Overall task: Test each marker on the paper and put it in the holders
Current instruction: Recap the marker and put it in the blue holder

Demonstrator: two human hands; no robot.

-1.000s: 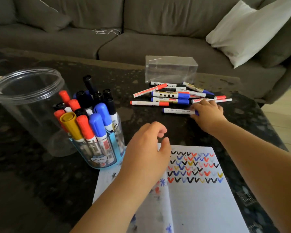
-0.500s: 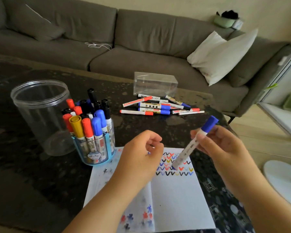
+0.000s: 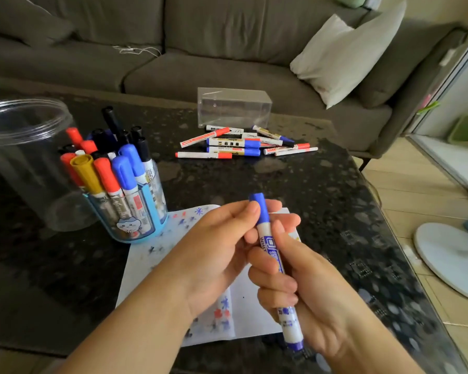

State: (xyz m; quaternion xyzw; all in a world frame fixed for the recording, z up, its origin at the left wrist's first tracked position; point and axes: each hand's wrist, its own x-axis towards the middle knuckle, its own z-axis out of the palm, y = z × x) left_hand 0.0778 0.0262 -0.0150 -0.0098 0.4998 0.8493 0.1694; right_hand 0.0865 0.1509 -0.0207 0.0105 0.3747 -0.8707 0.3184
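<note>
Two bare hands meet over a sheet of white paper (image 3: 257,309) on a dark speckled table (image 3: 322,190). The right hand (image 3: 305,290) has its fingers curled around the white barrel of a blue marker (image 3: 274,261), which stands nearly upright, tilted a little, with its blue cap at the top and a blue end plug at the bottom. The left hand (image 3: 222,249) pinches that cap between thumb and fingertips; the cap looks seated on the marker, though motion blur makes this hard to confirm. Both hands hover just above the paper, which shows small red, blue and black ink marks along its left part.

To the left of the paper, touching its far corner, stands a blue holder (image 3: 135,211) packed with upright markers capped in red, blue, black and one yellow. Behind and left of it, just beside it, stands a large clear round jar (image 3: 19,147); its contents cannot be made out.

Farther back on the table lies a loose pile of markers (image 3: 241,143) with red and blue caps, lying flat and overlapping. Just behind the pile sits a clear rectangular box (image 3: 234,107). Beyond the table is a grey sofa (image 3: 200,49) with a white cushion (image 3: 346,52) at its right end. On the wooden floor to the right sits a white round base (image 3: 449,260).
</note>
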